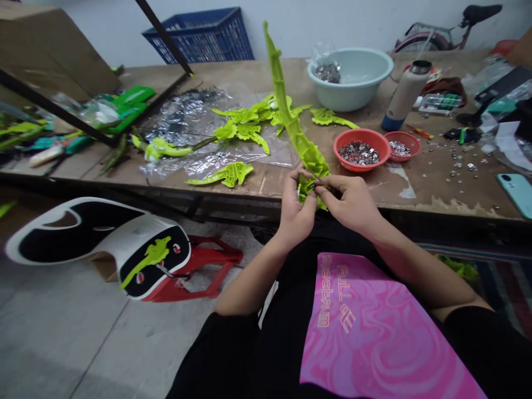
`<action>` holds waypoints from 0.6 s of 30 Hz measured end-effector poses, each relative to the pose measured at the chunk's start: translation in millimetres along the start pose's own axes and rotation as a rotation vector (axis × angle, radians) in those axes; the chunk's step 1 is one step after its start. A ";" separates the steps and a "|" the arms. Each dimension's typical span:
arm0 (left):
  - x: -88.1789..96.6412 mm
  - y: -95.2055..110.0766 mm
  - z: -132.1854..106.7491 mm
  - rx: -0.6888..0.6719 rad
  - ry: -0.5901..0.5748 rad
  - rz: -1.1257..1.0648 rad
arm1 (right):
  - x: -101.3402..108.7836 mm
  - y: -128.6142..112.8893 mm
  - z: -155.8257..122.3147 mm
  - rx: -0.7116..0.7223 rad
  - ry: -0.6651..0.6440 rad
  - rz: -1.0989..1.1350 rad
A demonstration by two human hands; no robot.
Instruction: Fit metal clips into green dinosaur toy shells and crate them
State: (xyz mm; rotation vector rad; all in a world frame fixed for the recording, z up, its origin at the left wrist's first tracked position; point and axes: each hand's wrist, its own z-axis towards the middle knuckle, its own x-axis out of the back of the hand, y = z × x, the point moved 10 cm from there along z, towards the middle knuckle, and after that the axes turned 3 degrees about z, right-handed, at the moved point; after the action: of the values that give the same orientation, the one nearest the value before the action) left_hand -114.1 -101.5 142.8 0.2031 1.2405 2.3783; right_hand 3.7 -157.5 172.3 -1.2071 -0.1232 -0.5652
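1. At twelve o'clock from your lap, by the near edge of the brown workbench (233, 72), you hold one lime-green piece (299, 136), its long tapering end rising just short of twelve. Take your hands as the clock's centre below.
2. Your left hand (297, 213) pinches the piece's crumpled base between thumb and fingers, seemingly to steady it while the long end stands free.
3. Your right hand (349, 202) pinches at that base from three o'clock, fingertips close together, probably for fine control; you cannot tell whether something small sits between them.
4. At two o'clock, the orange-red bowl (361, 166) and smaller red dish (409, 155) hold shiny metal bits, presumably within easy reach of your right hand; their rims corral the loose bits.
5. At one o'clock, a smooth, round, pale-blue basin (349, 97) holds more silvery bits in clear plastic.
6. Towards ten and eleven, similar green pieces (245, 127), frilled, with slim tails, lie on and about a crinkled, glossy plastic sheet (270, 155), perhaps grouped for picking up.
7. At eight o'clock, another green piece (157, 252) rests on a black-and-white chair (87, 233).
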 end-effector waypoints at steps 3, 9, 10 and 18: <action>-5.4 7.9 -0.8 -0.079 -0.036 0.140 | 4.8 1.2 3.2 -0.023 0.001 -0.096; -10.1 1.2 -5.2 -0.065 -0.068 0.119 | 12.3 23.1 14.5 -0.156 -0.053 0.093; -8.9 -0.4 -5.5 -0.048 -0.060 0.109 | 10.7 29.4 15.1 -0.201 -0.062 0.150; -13.2 -18.5 -6.4 0.013 -0.048 0.041 | 6.9 43.4 14.8 -0.204 -0.014 0.130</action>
State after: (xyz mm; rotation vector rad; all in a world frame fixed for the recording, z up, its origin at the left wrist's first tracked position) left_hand -98.5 -103.1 125.2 0.2909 1.2414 2.3856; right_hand 33.3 -136.2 143.6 -1.4062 0.0011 -0.4634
